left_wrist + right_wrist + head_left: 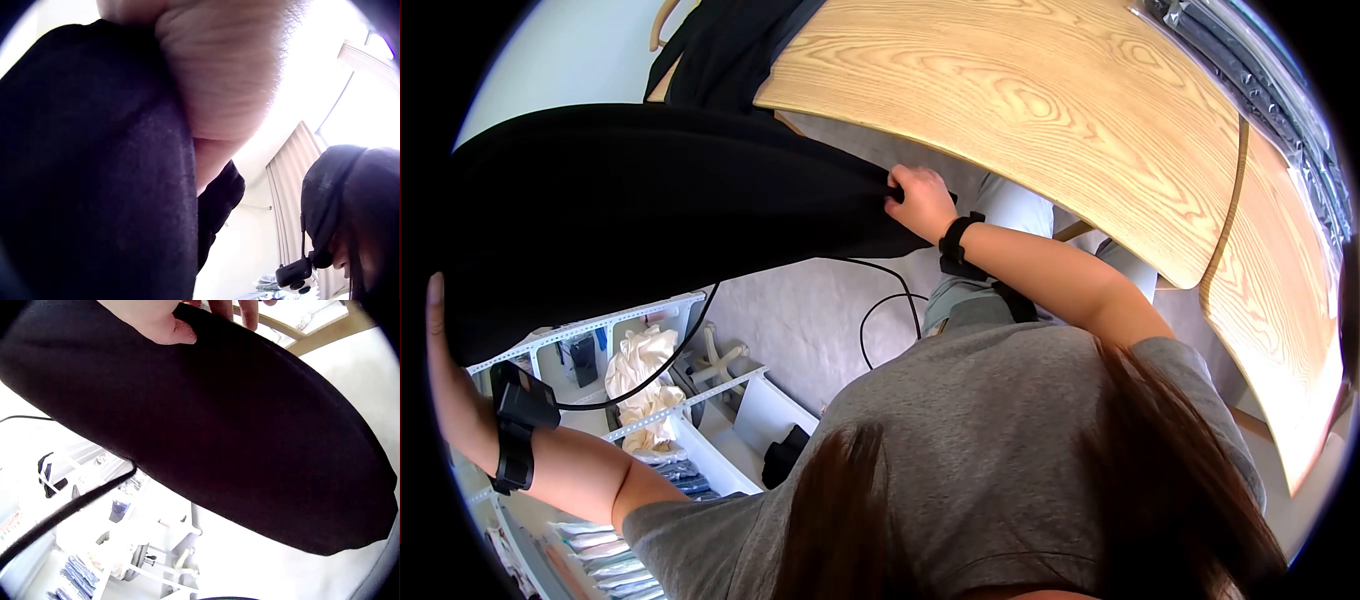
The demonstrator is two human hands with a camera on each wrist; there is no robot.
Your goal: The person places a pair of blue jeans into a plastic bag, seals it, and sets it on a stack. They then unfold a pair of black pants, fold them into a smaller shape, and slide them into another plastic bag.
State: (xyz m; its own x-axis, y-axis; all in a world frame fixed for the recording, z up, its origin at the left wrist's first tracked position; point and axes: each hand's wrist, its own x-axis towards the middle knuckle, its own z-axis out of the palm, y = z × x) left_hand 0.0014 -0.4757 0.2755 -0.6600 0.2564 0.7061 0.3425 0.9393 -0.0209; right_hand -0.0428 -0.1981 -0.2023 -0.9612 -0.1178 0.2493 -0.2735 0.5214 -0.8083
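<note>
A large black cloth [650, 190] is stretched sideways between the two hands in the head view. Its right end is pinched by the right hand [922, 203], thumb and fingers closed on the edge; the right wrist view shows that thumb [178, 331] lying on the black fabric [206, 425]. At the far left, the left hand [440, 330] is against the cloth's other end, with one fingertip showing and the rest hidden. In the left wrist view the left palm [215, 75] lies along the dark fabric [100, 169]; its fingers are out of frame.
Another dark garment [720, 60] hangs over the left end of the wooden table [1000, 80]. Plastic-wrapped clothes [1250, 80] lie at the table's right. Below are white shelving [775, 410] with cream cloth [643, 365] and a black cable [640, 385] from the left wrist.
</note>
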